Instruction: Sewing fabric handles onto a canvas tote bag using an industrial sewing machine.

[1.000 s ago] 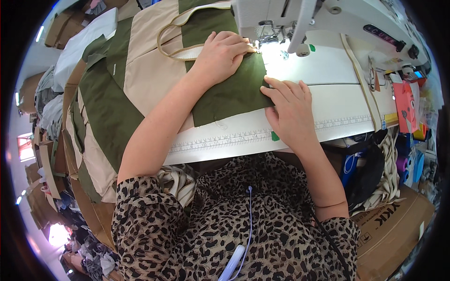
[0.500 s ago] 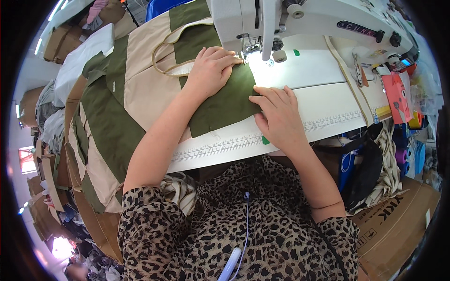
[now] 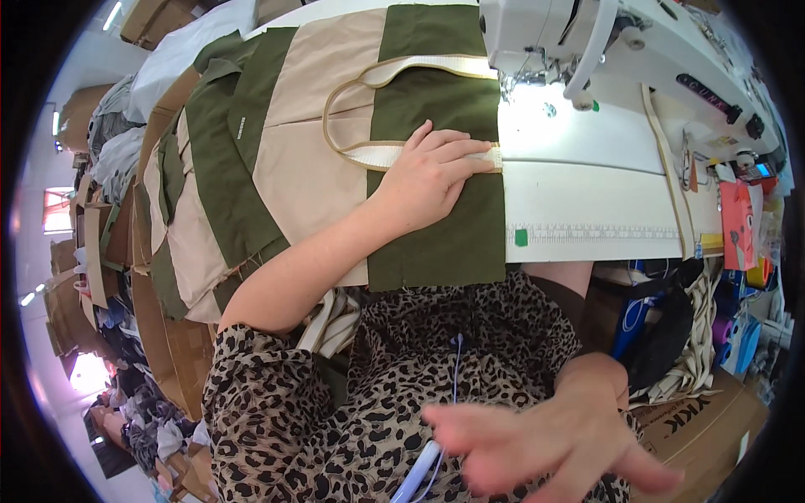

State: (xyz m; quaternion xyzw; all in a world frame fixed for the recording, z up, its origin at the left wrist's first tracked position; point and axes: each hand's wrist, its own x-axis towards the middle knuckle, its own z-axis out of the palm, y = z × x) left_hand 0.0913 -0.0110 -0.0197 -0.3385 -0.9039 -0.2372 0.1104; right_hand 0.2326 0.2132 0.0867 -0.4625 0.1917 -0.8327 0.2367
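Observation:
A piece of green and beige striped fabric point(image 3: 444, 251) lies over the sewing table, its right edge just left of the sewing machine's needle area. On it a white strap with tan edging point(image 3: 428, 65) forms a loop, both ends at the green panel's right edge. My left hand point(image 3: 428, 178) rests flat across the lower strap end, fingers stretched toward the edge. Away from the cloth, my right hand point(image 3: 553, 440) is raised before my torso at the lower right. Its fingers are spread and blurred by motion, with nothing seen in them.
The white sewing machine point(image 3: 532, 38) stands at the back right, its lamp lit. Along the table front runs a printed ruler point(image 3: 604, 235). Another strap point(image 3: 667, 168) hangs over the table's right part. Cardboard boxes point(image 3: 704, 432) and a strap bundle point(image 3: 692, 335) sit at lower right.
The fabric and strap have come away from the needle area, toward me. My right hand has left the cloth and swung down in front of my torso. My left hand stays on the strap end.

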